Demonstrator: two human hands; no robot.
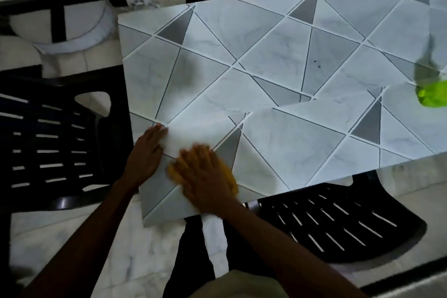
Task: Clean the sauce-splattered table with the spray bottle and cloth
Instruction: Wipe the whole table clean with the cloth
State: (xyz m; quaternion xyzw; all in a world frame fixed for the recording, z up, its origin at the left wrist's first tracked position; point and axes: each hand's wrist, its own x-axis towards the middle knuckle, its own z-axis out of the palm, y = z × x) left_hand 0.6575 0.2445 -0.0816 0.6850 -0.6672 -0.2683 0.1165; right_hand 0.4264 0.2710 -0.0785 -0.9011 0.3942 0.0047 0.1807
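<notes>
Grey and white triangles cover the table [278,55], and black chairs [48,140] stand around it. At the near left corner, the right hand [204,176] lies on top of a yellow cloth [232,182]. Its fingers are spread out and press down, not curled round the cloth. The cloth is bunched up under the palm, and bits of it peek out on both sides of the hand. Both look blurry. The left hand [146,152] rests flat on the table just beside them, fingers straight, holding nothing. Two tiny dark spots [317,63] sit near the middle of the table. A green spray bottle [433,95] is well apart at the right edge, blurry too.
</notes>
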